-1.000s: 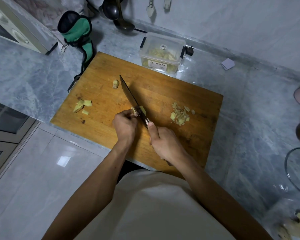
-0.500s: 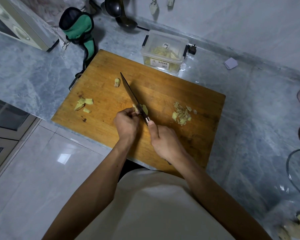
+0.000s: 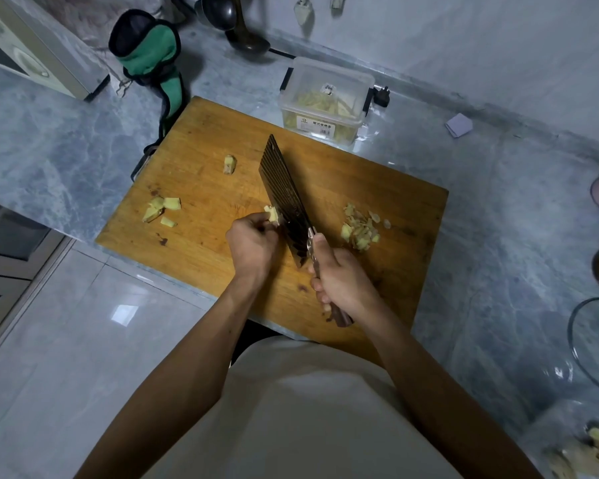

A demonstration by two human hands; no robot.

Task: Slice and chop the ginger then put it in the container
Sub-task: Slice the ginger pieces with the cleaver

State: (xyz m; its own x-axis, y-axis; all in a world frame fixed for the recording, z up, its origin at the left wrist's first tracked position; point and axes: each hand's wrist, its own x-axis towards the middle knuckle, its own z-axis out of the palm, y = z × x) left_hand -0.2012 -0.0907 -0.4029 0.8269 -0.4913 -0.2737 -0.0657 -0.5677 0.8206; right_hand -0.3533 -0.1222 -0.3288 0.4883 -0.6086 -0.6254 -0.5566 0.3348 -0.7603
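Left hand point(image 3: 253, 245) pinches ginger piece point(image 3: 272, 214) — right hand point(image 3: 341, 278) grips cleaver point(image 3: 286, 195)

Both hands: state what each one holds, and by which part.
The right hand grips the cleaver by its handle. The left hand pinches a ginger piece at its near end, against the blade's side.

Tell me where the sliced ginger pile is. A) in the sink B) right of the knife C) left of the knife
B: the thin slices lie on the board to the right of the knife, near the right hand.
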